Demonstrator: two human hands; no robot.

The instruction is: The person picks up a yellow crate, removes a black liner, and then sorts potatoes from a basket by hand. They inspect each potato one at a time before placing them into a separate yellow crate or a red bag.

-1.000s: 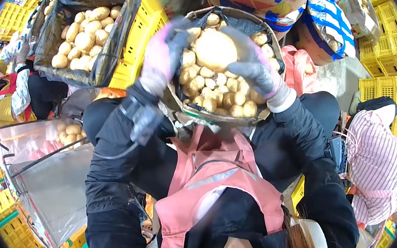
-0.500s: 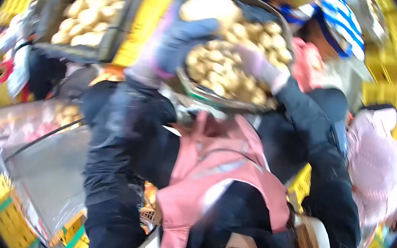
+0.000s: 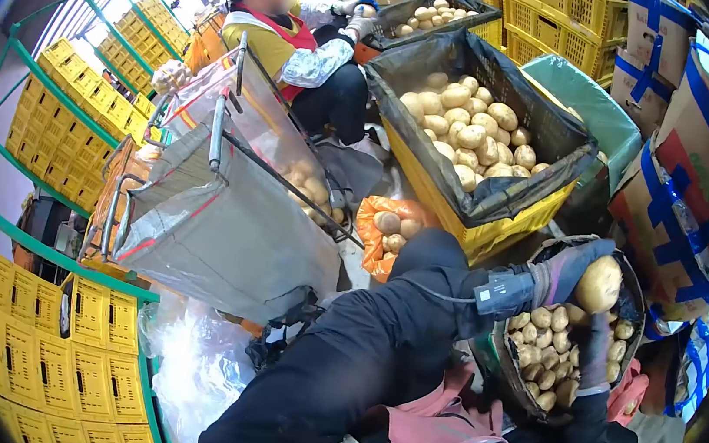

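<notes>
A large pale potato (image 3: 599, 284) sits in the grip of my gloved left hand (image 3: 572, 268), over the far side of a round, dark-lined basket (image 3: 504, 348). Smaller potatoes (image 3: 546, 340) fill this basket, which stands close against my legs. My right hand (image 3: 594, 352), in a dark glove, is over the basket with its fingertips right at the lower edge of the large potato. Its fingers are blurred and partly hidden. A grey device (image 3: 504, 293) is strapped around my left wrist.
Beyond my left arm stands a yellow crate (image 3: 493, 237) with black lining and big potatoes. An orange bag (image 3: 370, 236) of potatoes and a grey framed sack (image 3: 231, 234) lie left. Taped cardboard boxes (image 3: 692, 172) rise at right. A person (image 3: 291, 48) handles potatoes at the back.
My view has swung left and up, bringing the crate, sack and other person into sight. The large potato stays in my left hand; my right hand has moved from the small potatoes toward it.
</notes>
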